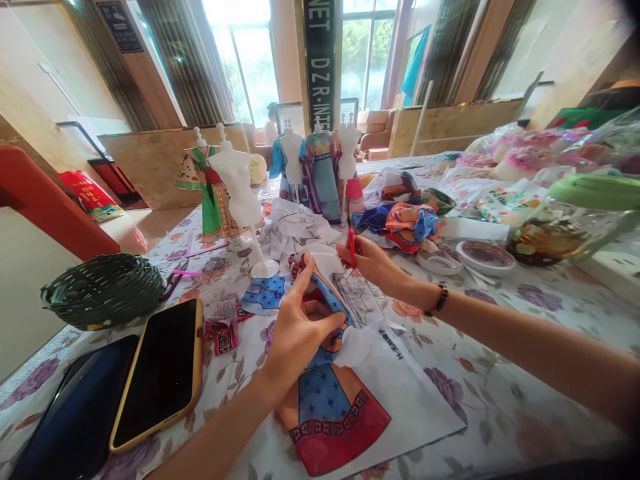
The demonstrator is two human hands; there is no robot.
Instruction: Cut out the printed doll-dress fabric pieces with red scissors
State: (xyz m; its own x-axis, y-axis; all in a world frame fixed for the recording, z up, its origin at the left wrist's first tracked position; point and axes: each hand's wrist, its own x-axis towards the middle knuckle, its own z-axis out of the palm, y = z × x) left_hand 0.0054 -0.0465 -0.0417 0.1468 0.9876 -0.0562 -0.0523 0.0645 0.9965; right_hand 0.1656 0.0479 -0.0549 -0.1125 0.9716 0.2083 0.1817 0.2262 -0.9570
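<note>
A patterned piece (336, 300), blue with an orange border, is held above the near middle part of the worktop (480, 427). The left hand (303, 323) has its grip clamped on this piece, with the thumb on the right and the index finger stretched along it. Just beside, on the far right side of the piece, the right hand (367, 260) has its fingers closed around a red-handled tool (352, 248) (it seems to be scissors, but the blades are difficult to see).

Under the left hand, a white sheet (425, 407) with black characters lies near the near edge, and on it rests a printed part (340, 427) in orange and blue with a red hem. To the left of this hand are a small blue piece (265, 293) and some red scraps (223, 333).

Farther to the left, a phone in a yellow case (160, 373) lies toward the near left corner, and a dark woven basket (103, 290) stands at the left edge. Beyond the hands are a heap of white scraps (297, 227) and a bare white dress form (235, 180), standing upright. Toward the right edge are a tape roll (503, 267) and a jar with a green lid (595, 190).
</note>
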